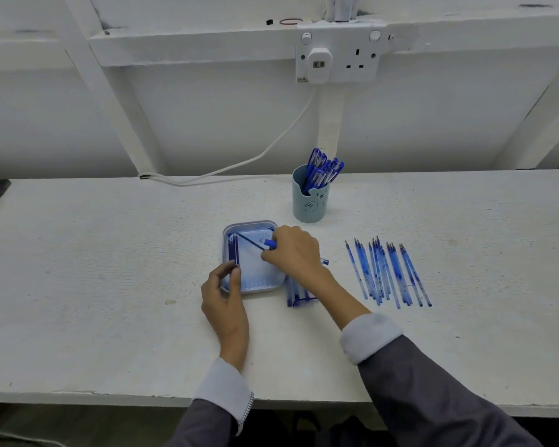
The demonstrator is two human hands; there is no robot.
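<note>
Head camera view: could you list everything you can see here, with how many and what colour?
table: one, white, foreground
tray: one, pale grey-blue, table centre
refills in tray: few, blue, its left side
blue pen piece: one, blue, over tray's far right
cup: one, light blue, behind tray
capped pens: bunch, blue, in cup
loose refills: roughly a dozen, blue, right of tray
clear barrels: several, clear-blue, under right wrist
socket: one, white, wall, plug inserted
cable: one, white, plug to table
left hand: grips tray's near left corner
right hand: pinches blue pen piece
</note>
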